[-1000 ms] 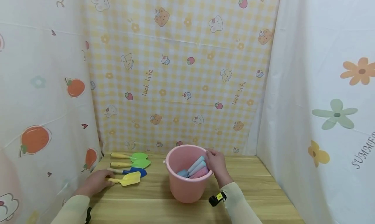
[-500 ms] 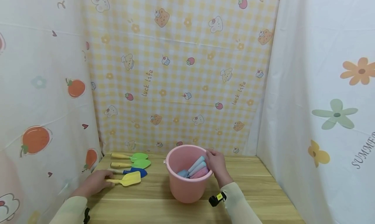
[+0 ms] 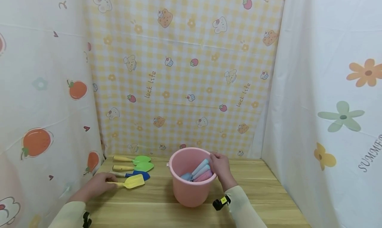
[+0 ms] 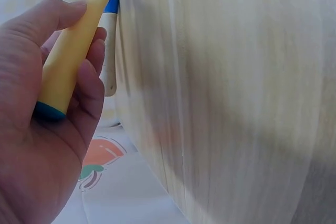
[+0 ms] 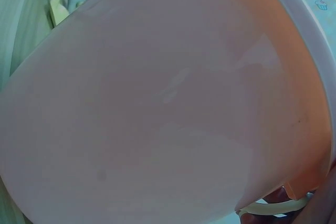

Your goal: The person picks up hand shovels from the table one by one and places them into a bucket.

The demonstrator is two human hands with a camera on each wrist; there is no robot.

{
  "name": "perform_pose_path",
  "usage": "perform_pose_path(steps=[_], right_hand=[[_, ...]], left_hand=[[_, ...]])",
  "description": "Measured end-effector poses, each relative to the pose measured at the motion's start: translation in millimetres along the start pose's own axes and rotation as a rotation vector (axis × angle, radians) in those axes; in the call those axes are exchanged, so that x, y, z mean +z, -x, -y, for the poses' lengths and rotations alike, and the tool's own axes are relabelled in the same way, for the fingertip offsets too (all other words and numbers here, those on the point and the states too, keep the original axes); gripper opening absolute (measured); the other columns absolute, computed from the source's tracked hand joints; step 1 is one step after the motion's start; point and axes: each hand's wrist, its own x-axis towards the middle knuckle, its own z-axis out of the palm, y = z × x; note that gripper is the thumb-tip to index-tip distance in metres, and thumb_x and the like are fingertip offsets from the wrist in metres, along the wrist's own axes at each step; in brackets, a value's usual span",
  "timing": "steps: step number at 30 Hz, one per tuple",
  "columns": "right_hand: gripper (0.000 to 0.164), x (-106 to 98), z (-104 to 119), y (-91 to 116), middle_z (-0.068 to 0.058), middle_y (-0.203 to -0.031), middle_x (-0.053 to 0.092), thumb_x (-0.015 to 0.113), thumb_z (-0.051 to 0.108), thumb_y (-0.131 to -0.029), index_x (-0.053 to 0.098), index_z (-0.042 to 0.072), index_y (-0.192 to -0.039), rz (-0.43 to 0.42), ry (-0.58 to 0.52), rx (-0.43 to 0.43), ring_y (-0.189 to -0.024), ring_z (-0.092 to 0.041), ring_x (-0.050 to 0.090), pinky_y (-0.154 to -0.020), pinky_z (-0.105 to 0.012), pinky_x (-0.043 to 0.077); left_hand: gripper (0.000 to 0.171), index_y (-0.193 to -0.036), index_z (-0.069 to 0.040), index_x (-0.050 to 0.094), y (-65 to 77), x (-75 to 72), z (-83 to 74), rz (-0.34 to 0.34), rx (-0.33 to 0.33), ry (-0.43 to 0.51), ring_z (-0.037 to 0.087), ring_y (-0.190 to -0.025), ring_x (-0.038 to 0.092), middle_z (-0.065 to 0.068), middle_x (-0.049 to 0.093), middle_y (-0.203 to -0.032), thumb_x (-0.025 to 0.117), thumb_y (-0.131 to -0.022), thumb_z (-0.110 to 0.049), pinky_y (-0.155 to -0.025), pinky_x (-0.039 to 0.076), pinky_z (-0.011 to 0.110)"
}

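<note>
In the head view my left hand [image 3: 99, 185] holds a small yellow trowel [image 3: 134, 181] by its handle, the blade pointing right. The left wrist view shows thumb and fingers curled round the yellow handle [image 4: 68, 59], which has a dark teal end. My right hand [image 3: 221, 166] grips the right side of the rim of a pink bucket [image 3: 191, 196], which stands upright. Inside the bucket lie tools with light blue handles [image 3: 200, 168] and a pink one [image 3: 203, 176]. The bucket's wall [image 5: 157, 98] fills most of the right wrist view, with part of its white handle [image 5: 275, 207] low down.
Just behind the yellow trowel lies a blue trowel [image 3: 141, 175] with a pale handle. Two green trowels [image 3: 143, 166] with yellow handles lie farther back. The wooden table [image 3: 149, 214] is closed in by a checked cloth [image 3: 179, 88] behind and white printed cloths at both sides.
The yellow trowel has shifted slightly to the right and its blade has turned a little upward in the head view. My left forearm has swung slightly left. The right hand and the bucket stay put.
</note>
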Motion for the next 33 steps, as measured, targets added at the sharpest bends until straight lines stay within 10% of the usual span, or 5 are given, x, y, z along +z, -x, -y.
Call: perform_pose_path(steps=[17, 33], right_hand=[[0.036, -0.1, 0.0, 0.9, -0.023, -0.139, 0.072, 0.063, 0.024, -0.112, 0.078, 0.002, -0.136, -0.006, 0.011, 0.001, -0.133, -0.043, 0.066, -0.111, -0.057, 0.056], [0.035, 0.4, -0.3, -0.5, -0.023, -0.14, 0.072, 0.062, 0.023, -0.111, 0.078, 0.003, -0.135, -0.005, -0.012, 0.008, -0.136, -0.042, 0.064, -0.111, -0.056, 0.056]], left_hand=[[0.019, -0.117, -0.002, 0.082, 2.1, -9.3, -18.0, -0.028, -0.038, 0.088, 0.032, -0.112, 0.071, 0.015, 0.079, -0.119, 0.078, -0.102, -0.014, -0.088, 0.058, 0.043], [0.043, -0.129, -0.009, 0.081, -3.4, -25.5, -47.8, -0.091, -0.093, 0.082, 0.055, -0.136, 0.058, 0.027, 0.067, -0.144, 0.079, -0.103, -0.044, -0.097, 0.057, 0.065]])
